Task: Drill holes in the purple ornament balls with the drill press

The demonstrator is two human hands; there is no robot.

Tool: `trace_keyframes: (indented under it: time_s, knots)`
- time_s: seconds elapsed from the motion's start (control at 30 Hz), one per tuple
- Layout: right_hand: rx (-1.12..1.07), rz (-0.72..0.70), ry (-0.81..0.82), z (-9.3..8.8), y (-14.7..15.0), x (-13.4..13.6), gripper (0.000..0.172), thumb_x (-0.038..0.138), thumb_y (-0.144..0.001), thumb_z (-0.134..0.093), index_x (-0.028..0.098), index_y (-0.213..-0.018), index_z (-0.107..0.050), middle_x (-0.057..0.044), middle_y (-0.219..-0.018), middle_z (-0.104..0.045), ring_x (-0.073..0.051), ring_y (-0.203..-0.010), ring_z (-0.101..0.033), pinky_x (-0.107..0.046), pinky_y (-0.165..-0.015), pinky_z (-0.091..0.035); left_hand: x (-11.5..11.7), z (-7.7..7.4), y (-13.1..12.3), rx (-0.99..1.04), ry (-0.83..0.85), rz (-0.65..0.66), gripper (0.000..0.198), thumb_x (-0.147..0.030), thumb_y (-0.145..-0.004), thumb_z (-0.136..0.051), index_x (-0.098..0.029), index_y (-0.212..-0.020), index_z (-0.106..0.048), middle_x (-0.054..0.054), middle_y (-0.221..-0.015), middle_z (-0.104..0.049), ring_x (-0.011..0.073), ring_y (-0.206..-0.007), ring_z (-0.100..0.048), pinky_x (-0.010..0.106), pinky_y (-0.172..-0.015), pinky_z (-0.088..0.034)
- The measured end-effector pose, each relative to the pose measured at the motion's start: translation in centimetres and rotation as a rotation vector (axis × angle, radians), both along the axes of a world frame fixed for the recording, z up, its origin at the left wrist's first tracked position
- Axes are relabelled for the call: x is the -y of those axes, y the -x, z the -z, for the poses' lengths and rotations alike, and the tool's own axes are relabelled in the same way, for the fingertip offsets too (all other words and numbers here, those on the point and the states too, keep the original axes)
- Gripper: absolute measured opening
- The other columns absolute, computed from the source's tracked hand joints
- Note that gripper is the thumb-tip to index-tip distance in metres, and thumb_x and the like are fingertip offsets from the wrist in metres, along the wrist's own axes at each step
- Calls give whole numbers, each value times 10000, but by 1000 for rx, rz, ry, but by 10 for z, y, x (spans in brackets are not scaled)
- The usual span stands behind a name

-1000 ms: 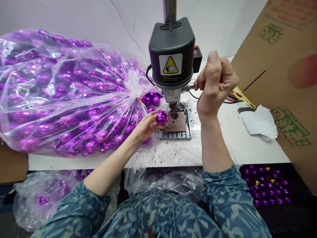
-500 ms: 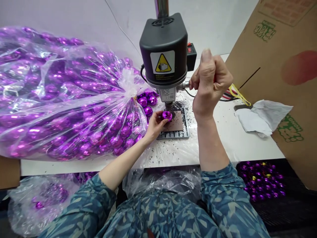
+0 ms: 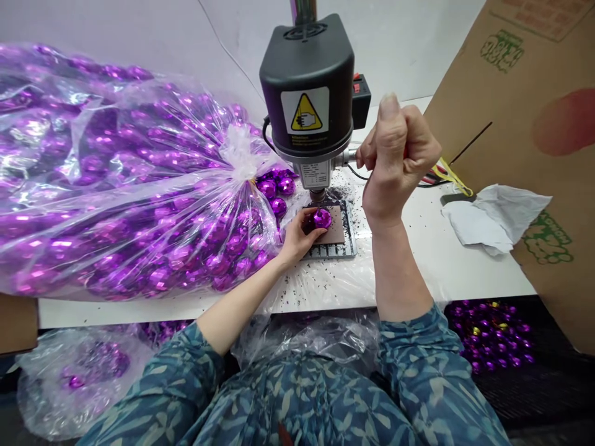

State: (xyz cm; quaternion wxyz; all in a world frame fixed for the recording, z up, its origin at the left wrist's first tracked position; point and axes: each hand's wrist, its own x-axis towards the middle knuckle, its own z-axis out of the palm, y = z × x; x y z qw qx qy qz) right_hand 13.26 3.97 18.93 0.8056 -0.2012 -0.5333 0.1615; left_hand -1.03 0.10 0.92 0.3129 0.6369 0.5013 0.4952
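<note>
Between the thumb and fingers of my left hand [image 3: 300, 235] is a shiny purple faceted ball [image 3: 322, 218]. It is over a brown square board [image 3: 337, 229] on the slotted metal base [image 3: 351, 248], just below the chuck [image 3: 318, 194] of a small black drill press [image 3: 307, 80]. My right hand [image 3: 397, 155] is wrapped around the press's feed handle [image 3: 349, 156], of which only the metal shaft near the head shows clearly. Several more purple balls [image 3: 277, 206] lie just left of the base.
A large clear bag [image 3: 139, 186] stuffed with purple balls covers the left of the white table [image 3: 418, 266]. At the right are crumpled white paper [image 3: 493, 217], yellow-handled scissors or pliers [image 3: 453, 179] and a cardboard box [image 3: 511, 124]. Dark shavings surround the base. More balls [image 3: 493, 334] sit below right.
My left hand has moved right with the purple ball, bringing it more directly under the chuck. The ball has turned. My right hand stays closed on the feed handle.
</note>
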Motion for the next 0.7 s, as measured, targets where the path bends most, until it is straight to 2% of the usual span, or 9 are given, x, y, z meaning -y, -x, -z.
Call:
trace_keyframes:
  time_s: [0.23,0.5,0.7]
  knots:
    - [-57,-14,-56,15,0,8,635,521,-972,-635,203,-589,-240,67,-481,-225,-47,-420,-270,-282,-451,-213,-1,2,-1,-19,-6,-20,528,-212,-817,-872,-214,-1273,-605,90,-1204,-773,237,-1080,-768,428,-982,-644]
    - [14,190,-32,36,0,0,678,665,-974,-513,240,-593,-148,51,-481,-159,-87,-431,-200,-328,-454,-256,1,2,-1,-24,-22,-10,529,-229,-832,-861,-200,-1292,-602,105,-1241,-758,248,-1113,-759,418,-1000,-629]
    - [-57,93,-196,47,-1,-1,672,476,-974,-600,198,-568,-143,48,-462,-165,-75,-409,-197,-319,-449,-216,1,1,-2,-14,-16,-17,534,-231,-827,-867,-205,-1291,-604,107,-1249,-754,251,-1134,-749,434,-1022,-619]
